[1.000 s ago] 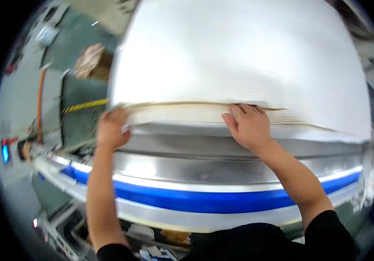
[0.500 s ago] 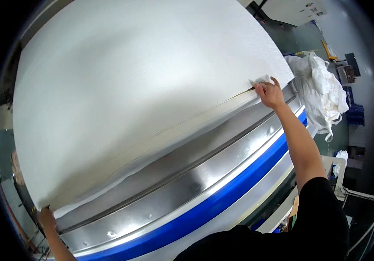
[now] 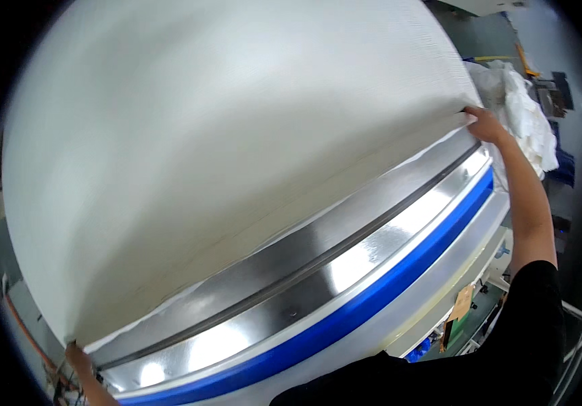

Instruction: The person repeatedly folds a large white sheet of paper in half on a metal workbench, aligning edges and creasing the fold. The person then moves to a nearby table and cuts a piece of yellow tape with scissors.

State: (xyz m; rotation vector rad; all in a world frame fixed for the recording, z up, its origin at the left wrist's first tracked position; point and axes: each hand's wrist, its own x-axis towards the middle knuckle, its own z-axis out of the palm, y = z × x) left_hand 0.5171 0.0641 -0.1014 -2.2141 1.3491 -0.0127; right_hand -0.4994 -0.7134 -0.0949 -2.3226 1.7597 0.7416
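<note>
White sheet spread across metal table, near edge running slantwise, lower at left; left hand at sheet's near left corner, fingers mostly hidden, cannot tell whether closed; right hand grasping near right corner, fingers curled at edge; blue strip along table's near side, before black shirt; white cloth heap past right hand

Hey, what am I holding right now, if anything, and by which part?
A wide white textured sheet, by its near edge: your right hand grips the right end. Your left hand is at the left corner; its grip is unclear.
</note>
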